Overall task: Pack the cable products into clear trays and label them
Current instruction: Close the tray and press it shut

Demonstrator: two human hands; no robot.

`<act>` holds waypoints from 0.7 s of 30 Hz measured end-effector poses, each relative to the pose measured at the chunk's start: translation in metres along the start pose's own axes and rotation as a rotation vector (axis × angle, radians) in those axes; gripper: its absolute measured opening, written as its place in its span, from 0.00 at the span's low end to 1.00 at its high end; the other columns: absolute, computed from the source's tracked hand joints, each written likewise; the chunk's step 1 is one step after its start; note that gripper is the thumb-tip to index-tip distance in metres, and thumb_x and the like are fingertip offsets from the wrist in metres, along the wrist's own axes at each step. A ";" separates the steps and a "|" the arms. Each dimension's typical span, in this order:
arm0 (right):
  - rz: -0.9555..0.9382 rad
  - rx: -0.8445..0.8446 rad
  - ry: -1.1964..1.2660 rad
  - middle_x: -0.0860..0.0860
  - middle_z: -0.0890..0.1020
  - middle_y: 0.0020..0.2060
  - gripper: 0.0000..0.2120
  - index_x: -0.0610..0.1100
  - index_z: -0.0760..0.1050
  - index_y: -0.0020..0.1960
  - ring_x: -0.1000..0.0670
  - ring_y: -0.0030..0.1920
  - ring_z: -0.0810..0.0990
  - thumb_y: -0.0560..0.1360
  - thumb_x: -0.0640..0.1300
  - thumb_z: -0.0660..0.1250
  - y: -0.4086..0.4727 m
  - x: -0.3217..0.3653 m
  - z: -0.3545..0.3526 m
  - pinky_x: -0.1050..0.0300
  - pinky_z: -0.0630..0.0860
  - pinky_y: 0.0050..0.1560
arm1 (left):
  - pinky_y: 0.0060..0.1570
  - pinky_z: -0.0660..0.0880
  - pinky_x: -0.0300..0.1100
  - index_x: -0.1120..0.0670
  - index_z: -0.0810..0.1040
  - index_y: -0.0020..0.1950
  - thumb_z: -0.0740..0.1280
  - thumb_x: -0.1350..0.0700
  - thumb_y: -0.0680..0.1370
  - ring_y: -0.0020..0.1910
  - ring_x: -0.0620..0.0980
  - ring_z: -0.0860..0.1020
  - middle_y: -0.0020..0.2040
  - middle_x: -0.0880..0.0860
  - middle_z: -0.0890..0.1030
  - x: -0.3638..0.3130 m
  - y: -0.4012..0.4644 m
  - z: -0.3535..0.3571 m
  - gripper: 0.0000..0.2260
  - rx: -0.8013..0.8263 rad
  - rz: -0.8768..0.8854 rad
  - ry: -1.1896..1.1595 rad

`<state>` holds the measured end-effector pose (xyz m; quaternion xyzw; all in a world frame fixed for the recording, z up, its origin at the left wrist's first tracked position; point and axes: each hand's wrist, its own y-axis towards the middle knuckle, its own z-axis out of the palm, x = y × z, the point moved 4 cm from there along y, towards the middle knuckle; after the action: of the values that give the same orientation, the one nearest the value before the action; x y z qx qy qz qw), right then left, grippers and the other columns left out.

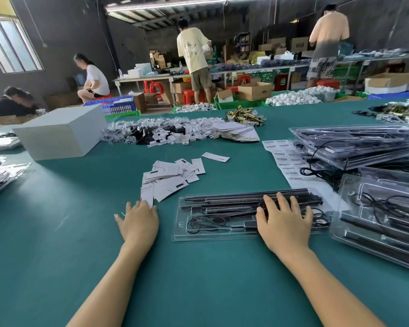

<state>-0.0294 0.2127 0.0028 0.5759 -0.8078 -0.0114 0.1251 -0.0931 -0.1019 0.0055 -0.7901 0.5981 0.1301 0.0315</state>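
Hands — right (284,221) pressing tray (222,234)

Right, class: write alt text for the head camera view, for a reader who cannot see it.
A person's right hand presses flat on a clear tray of black rods and cable on a green table, while the left hand touches a white card at the edge of a loose pile. Barcode label sheets and stacked filled trays lie to the right.

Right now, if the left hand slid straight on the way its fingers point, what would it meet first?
The left hand lies flat on the green table, fingers pointing away. Its fingertips already seem to touch the nearest white paper card; beyond that lies the loose pile of cards. Exact contact is hard to judge.
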 end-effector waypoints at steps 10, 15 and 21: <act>0.032 -0.245 0.191 0.49 0.82 0.45 0.14 0.45 0.79 0.48 0.45 0.48 0.75 0.80 0.48 0.56 0.025 -0.015 -0.032 0.52 0.69 0.45 | 0.73 0.49 0.60 0.57 0.72 0.66 0.55 0.48 0.82 0.77 0.57 0.53 0.73 0.53 0.67 -0.014 -0.010 -0.003 0.18 -0.161 0.206 -0.054; 0.052 -0.172 0.176 0.42 0.79 0.47 0.13 0.38 0.74 0.53 0.43 0.43 0.74 0.80 0.46 0.56 0.082 -0.025 -0.047 0.54 0.68 0.39 | 0.71 0.55 0.62 0.59 0.79 0.63 0.54 0.41 0.80 0.71 0.62 0.66 0.65 0.56 0.77 -0.036 -0.036 -0.018 0.26 -0.402 0.585 -0.268; 0.171 0.132 0.044 0.41 0.74 0.63 0.31 0.37 0.63 0.69 0.40 0.61 0.74 0.78 0.60 0.58 0.113 -0.035 -0.018 0.49 0.74 0.55 | 0.75 0.48 0.52 0.47 0.69 0.72 0.48 0.36 0.79 0.77 0.47 0.52 0.74 0.44 0.64 -0.070 -0.065 -0.005 0.27 -0.130 0.912 -0.242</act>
<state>-0.1197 0.2858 0.0324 0.5119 -0.8501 0.0652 0.1049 -0.0473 -0.0194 0.0208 -0.4265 0.8666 0.2588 -0.0089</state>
